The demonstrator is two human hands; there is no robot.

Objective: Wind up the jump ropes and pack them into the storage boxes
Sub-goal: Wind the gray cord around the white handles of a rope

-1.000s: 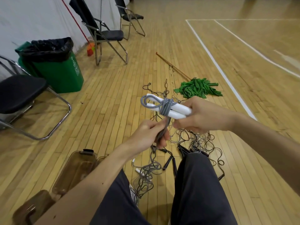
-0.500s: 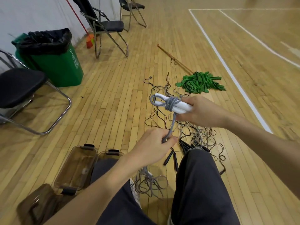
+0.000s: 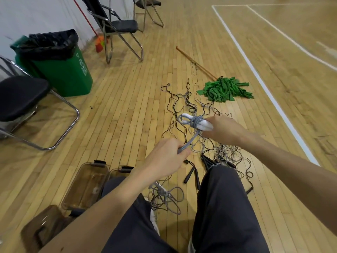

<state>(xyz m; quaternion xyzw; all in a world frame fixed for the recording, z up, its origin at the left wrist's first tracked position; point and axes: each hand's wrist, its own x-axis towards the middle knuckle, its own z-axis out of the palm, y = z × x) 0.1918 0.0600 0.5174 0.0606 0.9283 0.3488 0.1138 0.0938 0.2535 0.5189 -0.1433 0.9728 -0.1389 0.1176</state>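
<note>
On my feed I see the forearms (image 3: pixel 291 165) bare all the way down to the left hand (image 3: pixel 164 159) and the right hand (image 3: pixel 224 130). Both legs wear dark charcoal trousers (image 3: pixel 224 207), plain and softly creased. A sliver of white shoe (image 3: pixel 154 222) shows beside the left trouser leg.

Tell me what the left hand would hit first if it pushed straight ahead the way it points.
Likely the white handles wrapped in grey rope, held by the right hand. The left hand grips that rope's tail and points along it; depth is unclear.
</note>
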